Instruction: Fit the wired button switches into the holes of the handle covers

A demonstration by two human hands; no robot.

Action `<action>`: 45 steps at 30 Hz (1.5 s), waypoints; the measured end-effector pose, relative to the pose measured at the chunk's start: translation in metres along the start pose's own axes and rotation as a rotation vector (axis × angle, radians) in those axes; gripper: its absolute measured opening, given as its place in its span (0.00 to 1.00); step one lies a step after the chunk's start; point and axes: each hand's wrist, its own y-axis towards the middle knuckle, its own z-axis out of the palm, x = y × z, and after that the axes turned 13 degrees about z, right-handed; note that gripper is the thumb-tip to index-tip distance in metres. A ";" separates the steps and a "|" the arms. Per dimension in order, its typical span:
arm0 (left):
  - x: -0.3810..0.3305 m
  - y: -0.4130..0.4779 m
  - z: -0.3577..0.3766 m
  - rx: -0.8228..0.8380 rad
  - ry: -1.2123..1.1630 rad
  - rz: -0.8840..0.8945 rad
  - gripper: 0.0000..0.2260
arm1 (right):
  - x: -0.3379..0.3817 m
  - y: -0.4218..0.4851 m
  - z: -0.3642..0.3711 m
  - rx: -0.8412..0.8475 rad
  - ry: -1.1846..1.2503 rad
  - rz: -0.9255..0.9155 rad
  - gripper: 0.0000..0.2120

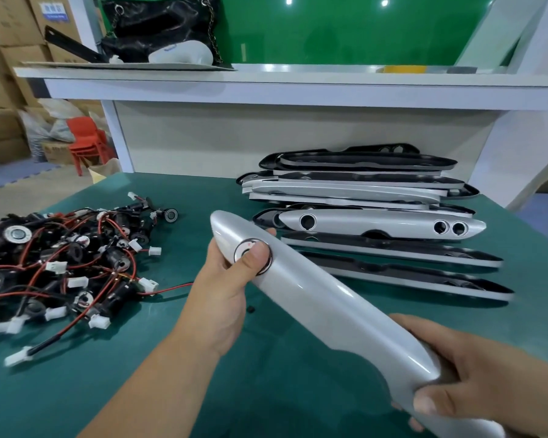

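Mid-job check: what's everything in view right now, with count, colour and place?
cover: 1, silver, held over table centre
switch: 1, chrome-rimmed, in cover's far hole
switch pile: many, black with red wires, table left
cover stack: several, silver and black, table right
table: 1, green, foreground
bag: 1, black, shelf top left
chairs: stacked, red, floor left
boxes: several, brown, far left
left hand: 1, grips cover's far end, thumb on switch
right hand: 1, grips cover's near end

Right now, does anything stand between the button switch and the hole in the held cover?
Nothing visible: the button switch sits in the hole of the handle cover, and the left hand presses its thumb on it.
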 end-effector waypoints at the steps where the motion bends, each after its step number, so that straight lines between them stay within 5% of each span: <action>1: 0.002 -0.002 0.003 -0.034 0.002 -0.004 0.27 | 0.001 -0.001 0.000 -0.103 -0.109 -0.020 0.35; 7: 0.011 -0.006 0.010 -0.038 -0.144 0.074 0.14 | 0.008 0.000 -0.002 -0.760 -0.370 0.014 0.32; 13: 0.018 -0.011 0.014 -0.008 0.000 0.101 0.11 | 0.044 0.027 0.023 -0.994 -0.459 -0.172 0.26; 18: 0.021 -0.009 0.010 0.040 -0.108 0.052 0.10 | 0.104 0.050 0.054 -0.910 -0.409 -0.453 0.24; 22: 0.019 -0.007 0.009 0.048 -0.192 0.044 0.12 | 0.121 0.070 0.054 -0.951 -0.362 -0.423 0.19; 27: 0.019 -0.003 0.006 0.019 -0.175 0.017 0.15 | 0.105 0.074 0.045 -0.830 -0.352 -0.432 0.25; 34: 0.020 -0.003 -0.001 0.085 0.052 0.038 0.12 | 0.097 0.083 0.053 -1.042 -0.267 -0.480 0.21; 38: 0.017 0.001 -0.004 0.059 0.078 0.057 0.12 | 0.093 0.079 0.052 -1.030 -0.297 -0.422 0.22; 42: 0.014 0.006 -0.009 0.081 0.086 -0.001 0.19 | 0.089 0.075 0.047 -0.932 -0.387 -0.123 0.31; 45: 0.013 0.008 -0.015 0.106 0.067 -0.067 0.18 | 0.088 0.077 0.043 -0.882 -0.403 -0.015 0.27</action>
